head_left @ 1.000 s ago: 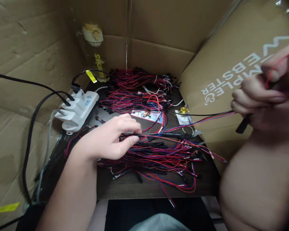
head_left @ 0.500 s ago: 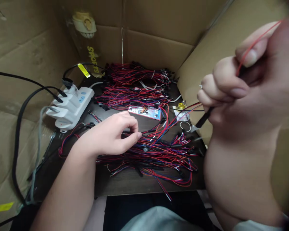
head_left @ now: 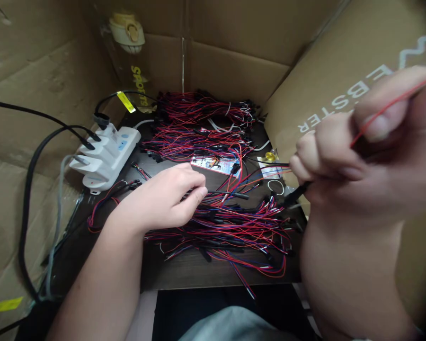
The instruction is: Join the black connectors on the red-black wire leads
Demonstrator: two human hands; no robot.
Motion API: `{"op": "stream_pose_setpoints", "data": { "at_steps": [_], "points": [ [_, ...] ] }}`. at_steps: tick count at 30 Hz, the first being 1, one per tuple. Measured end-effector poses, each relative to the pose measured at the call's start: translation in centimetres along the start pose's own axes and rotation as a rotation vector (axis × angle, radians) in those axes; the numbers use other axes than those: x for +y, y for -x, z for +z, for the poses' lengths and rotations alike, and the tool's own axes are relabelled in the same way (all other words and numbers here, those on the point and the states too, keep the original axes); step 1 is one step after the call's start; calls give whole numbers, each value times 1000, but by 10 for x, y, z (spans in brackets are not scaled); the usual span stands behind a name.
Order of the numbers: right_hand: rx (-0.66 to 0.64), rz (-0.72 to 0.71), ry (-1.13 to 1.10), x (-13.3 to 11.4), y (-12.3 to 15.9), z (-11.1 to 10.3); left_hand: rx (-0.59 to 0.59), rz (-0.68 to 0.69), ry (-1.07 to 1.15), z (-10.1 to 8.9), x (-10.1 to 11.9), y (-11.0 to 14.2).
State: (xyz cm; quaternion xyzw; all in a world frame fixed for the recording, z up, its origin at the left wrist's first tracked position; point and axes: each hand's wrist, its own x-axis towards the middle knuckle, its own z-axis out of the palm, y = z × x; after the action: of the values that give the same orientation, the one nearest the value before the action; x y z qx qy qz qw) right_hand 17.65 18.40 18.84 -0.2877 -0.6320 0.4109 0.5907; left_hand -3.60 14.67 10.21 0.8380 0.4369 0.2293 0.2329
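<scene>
With the middle of my view as the hub, the right hand (head_left: 369,128), between two and three o'clock, sits lower than half a second ago, and white lettering (head_left: 344,101) on the cardboard wall (head_left: 298,76) behind it shows again. It is closed round a dark rod (head_left: 298,193); a red wire (head_left: 386,108) passes by its thumb and is cut off at the three o'clock edge.

The left hand (head_left: 179,194), just off the hub toward eight o'clock, has hardly moved. Its thumb and fingers pinch a black sleeve (head_left: 230,193) that sticks out toward three o'clock above the near wire bundle (head_left: 234,227), at about five on the bench (head_left: 184,279).

My left hand hides the sleeve's other end, and my right palm covers the rod's middle. Thin wires run behind the right knuckles; I think they join that grip, but the blur leaves me unsure. At twelve, piled wires (head_left: 206,142) overlap too thickly to separate. The power strip (head_left: 108,161), at nine, is partly covered by its plugs.
</scene>
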Motion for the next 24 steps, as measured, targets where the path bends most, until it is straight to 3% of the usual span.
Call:
{"op": "stream_pose_setpoints", "data": {
  "at_steps": [4,7,9,12,15,21,24],
  "points": [
    [57,-13,-44,9,7,-15,71,-20,11,0,-3,1],
    [60,98,-58,7,7,-31,136,-23,39,1,-5,1],
    [-30,161,-94,5,7,-40,177,-20,64,1,-6,0],
    [-206,108,-156,8,9,-47,201,-25,61,2,-6,-1],
    [-246,95,-152,12,12,-41,199,-27,39,3,-5,-1],
    [-148,173,-230,9,17,-8,162,-25,-18,5,-4,-3],
    [-227,181,-199,0,17,2,170,-54,-69,7,-5,-4]
  ]
}}
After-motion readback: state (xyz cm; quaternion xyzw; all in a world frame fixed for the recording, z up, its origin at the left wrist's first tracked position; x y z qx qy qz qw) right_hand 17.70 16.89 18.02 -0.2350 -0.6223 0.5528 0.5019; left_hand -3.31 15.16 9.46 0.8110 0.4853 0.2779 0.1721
